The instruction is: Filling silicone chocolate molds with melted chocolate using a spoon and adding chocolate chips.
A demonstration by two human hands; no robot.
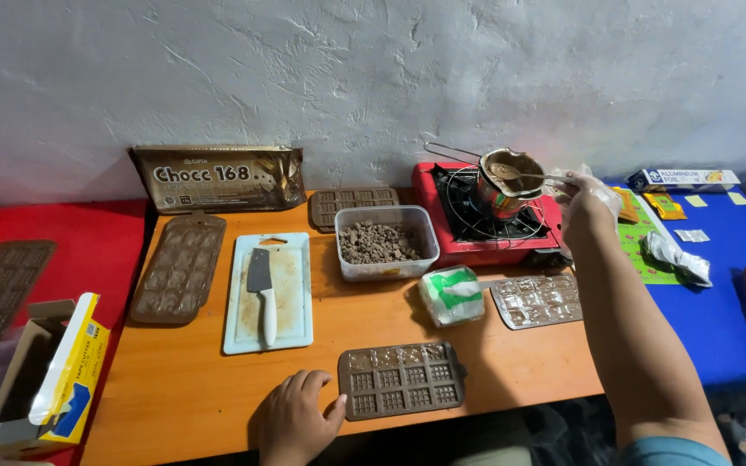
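- Rough whitewashed wall behind a low orange table [174,380]; red cloth to the left, blue cloth to the right.
- Right hand [587,200], in a thin clear glove, is closed round the handle end of a spoon [533,176], whose bowl sits in a small steel pot [509,183] of melted chocolate.
- Pot stands on a red portable gas stove [485,216] at the table's far right.
- Spoon's long axis runs roughly left-right: bowl to the left, handle to the right into the fingers.
- Left hand [297,418] lies flat on the near table edge, fingers loosely spread, holding nothing, its thumb touching the left edge of a brown chocolate mould [401,380].
- Mould's long axis runs left-right, well nearer the left hand.
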